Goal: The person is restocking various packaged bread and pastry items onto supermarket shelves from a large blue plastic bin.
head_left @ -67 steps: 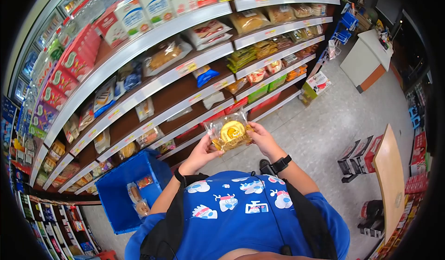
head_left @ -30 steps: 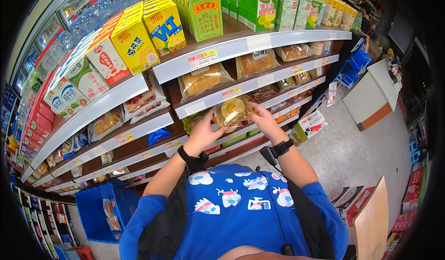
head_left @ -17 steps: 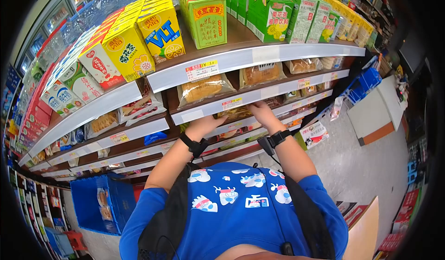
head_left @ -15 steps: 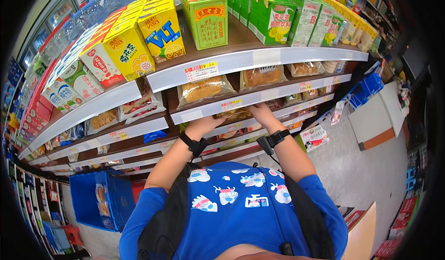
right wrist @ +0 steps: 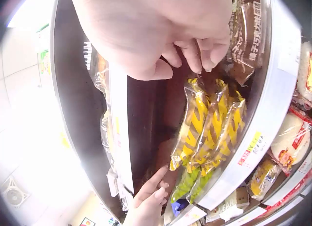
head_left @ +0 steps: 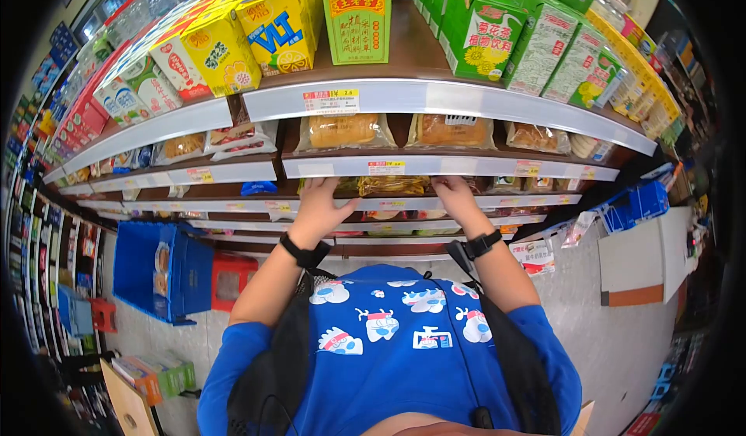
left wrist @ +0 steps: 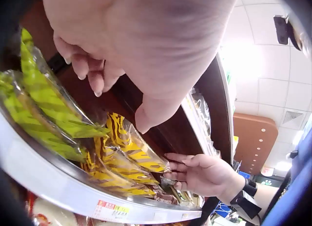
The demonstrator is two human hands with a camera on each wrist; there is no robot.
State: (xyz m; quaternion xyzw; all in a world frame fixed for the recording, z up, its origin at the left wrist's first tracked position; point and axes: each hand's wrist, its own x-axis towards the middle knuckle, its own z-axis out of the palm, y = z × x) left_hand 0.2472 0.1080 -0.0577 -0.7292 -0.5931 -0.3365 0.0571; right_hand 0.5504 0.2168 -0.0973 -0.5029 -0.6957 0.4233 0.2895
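Yellow-striped packets (head_left: 392, 185) sit on the shelf between your two hands. That shelf (right wrist: 282, 65) runs left to right in front of you, white strip along its front edge. Blue crate (head_left: 194, 269) is off to your left, well apart from the packets.

Left hand (head_left: 322, 209): fingers relaxed, loosely bent, small gaps between them, thumb spread well away. Not clamped on anything. In your left wrist view the thumb hangs over the packets, near them; can't tell if it touches.

Right hand (head_left: 458, 200): fingers also slightly bent, thumb apart from them, nothing gripped. Tips sit just beside the packets' right ends. Contact there: can't tell.

Bagged loaves (head_left: 346, 131) are one level up, above your hands.

Packets: three show in your right wrist view, lying side by side, close together. Long axis runs along the shelf, roughly parallel to the front strip. One end points at your right fingers, the other toward your left. So relative to your fingers: in the gap between both sets.

Green-striped packets (left wrist: 51, 97) lie past the left ends, near your left fingers. Brown packet (right wrist: 246, 36) is past the right ends, just beside your right fingers.

Price tag (right wrist: 251, 148) is on the strip, in front of the yellow-striped row.
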